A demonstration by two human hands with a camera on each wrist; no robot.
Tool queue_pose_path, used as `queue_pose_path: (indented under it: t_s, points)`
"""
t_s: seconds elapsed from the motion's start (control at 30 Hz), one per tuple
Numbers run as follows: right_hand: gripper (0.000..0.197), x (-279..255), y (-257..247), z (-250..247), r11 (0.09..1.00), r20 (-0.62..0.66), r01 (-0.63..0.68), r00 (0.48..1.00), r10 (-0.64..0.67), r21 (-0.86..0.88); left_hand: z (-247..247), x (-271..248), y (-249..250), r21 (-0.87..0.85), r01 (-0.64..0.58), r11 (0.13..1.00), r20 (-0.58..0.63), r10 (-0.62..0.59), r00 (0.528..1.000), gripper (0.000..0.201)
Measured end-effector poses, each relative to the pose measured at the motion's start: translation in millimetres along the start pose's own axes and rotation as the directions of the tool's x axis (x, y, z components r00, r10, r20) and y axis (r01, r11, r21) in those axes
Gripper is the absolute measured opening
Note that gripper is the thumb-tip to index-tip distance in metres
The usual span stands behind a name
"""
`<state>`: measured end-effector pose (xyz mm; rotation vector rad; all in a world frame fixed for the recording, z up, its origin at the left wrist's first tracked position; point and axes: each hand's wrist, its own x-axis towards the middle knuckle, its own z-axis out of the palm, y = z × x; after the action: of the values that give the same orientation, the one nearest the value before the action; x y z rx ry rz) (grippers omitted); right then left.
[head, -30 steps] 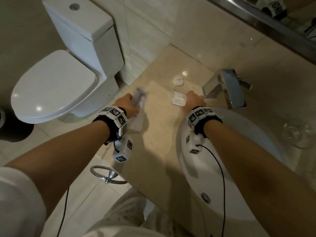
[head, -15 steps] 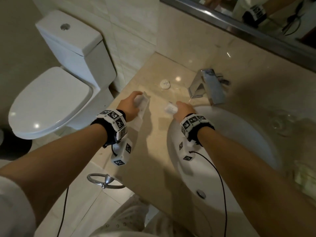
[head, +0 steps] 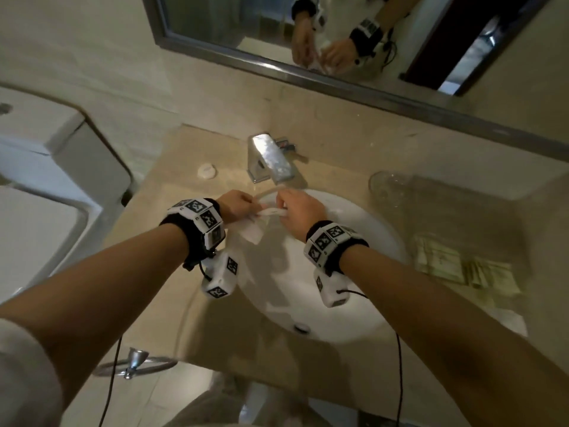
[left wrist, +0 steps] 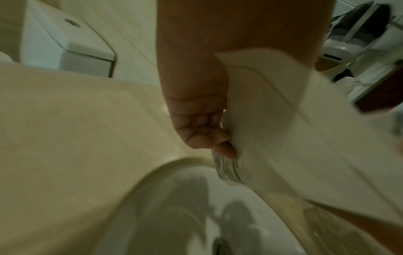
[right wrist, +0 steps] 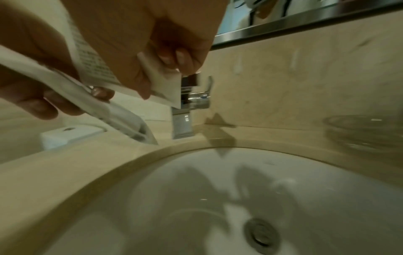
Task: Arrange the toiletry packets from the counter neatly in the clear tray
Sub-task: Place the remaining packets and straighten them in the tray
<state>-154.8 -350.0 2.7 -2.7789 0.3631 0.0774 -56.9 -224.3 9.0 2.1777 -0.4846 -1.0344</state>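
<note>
Both hands meet above the sink's far-left rim. My left hand (head: 244, 208) grips a long white packet (head: 252, 235) that hangs down from its fingers (left wrist: 220, 138); this long white packet (left wrist: 272, 112) fills the left wrist view. My right hand (head: 284, 208) pinches a small white packet (head: 272, 212), printed with text (right wrist: 96, 67), between thumb and fingers. The two packets touch or nearly touch. A blurred clear tray (head: 520, 241) sits on the counter right of the sink, with several pale packets (head: 440, 260) lying flat in it.
A chrome faucet (head: 271, 158) stands just behind the hands. A round white item (head: 207, 171) lies on the counter (head: 147, 229) to the left. A glass bowl (head: 388, 186) sits beside the tray. The white basin (head: 308, 297) lies below, the toilet (head: 46, 180) far left.
Both hands lifted their packets off the counter left of the sink and came together over the basin's rim. The view swung right, bringing the tray and mirror in.
</note>
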Motion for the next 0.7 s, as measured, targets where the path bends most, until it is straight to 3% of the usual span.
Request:
queue_pose_path:
  t_s: [0.23, 0.37, 0.47, 0.53, 0.6, 0.7]
  points:
    - [0.041, -62, 84, -27, 0.984, -0.175, -0.162, 0.97, 0.171, 0.07, 74, 5, 64, 0.198, -0.204, 0.959, 0.139, 0.179, 0.974, 0.014]
    - [0.06, -100, 134, -45, 0.877, -0.134, -0.417, 0.88, 0.455, 0.24, 119, 6, 97, 0.197, -0.31, 0.93, 0.163, 0.281, 0.946, 0.027]
    - [0.043, -126, 165, -53, 0.649, -0.055, -0.516, 0.758, 0.65, 0.559, 147, 10, 117, 0.228, -0.372, 0.9, 0.202, 0.33, 0.922, 0.024]
    - [0.03, -136, 176, -59, 0.332, 0.113, -0.48, 0.687, 0.718, 0.812, 161, 12, 128, 0.224, -0.408, 0.885, 0.21, 0.365, 0.907, 0.02]
    - [0.034, -148, 183, -68, 0.05, 0.255, -0.42, 0.637, 0.728, 0.906, 177, 13, 140, 0.235, -0.449, 0.862, 0.22, 0.403, 0.888, 0.02]
    - [0.059, -162, 200, -76, -0.07, 0.352, -0.418, 0.648, 0.675, 0.906, 197, 15, 153, 0.284, -0.491, 0.824, 0.239, 0.435, 0.868, 0.015]
